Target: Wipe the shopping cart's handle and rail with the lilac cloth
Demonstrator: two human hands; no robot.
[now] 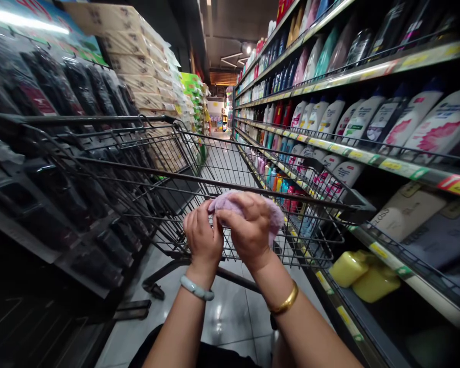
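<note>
As I monitor remotely, right hand [249, 227] has its grip clamped on lilac fluffy cloth [276, 217] at twelve o'clock | left hand [204, 235] curled at cloth's eight o'clock, hold unclear | black metal-wire shopping cart [199, 177] beyond | cloth work seems midway; done/left amounts, I cannot tell

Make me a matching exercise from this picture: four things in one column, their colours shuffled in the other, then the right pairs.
Things:
1. Cloth
2. Bangle on the left wrist
3. Bangle on the right wrist
4. Shopping cart

Colours:
A. Gold
B. Black or very dark
C. Pale purple
D. Pale grey-green

Right pairs: 1-C, 2-D, 3-A, 4-B
</note>
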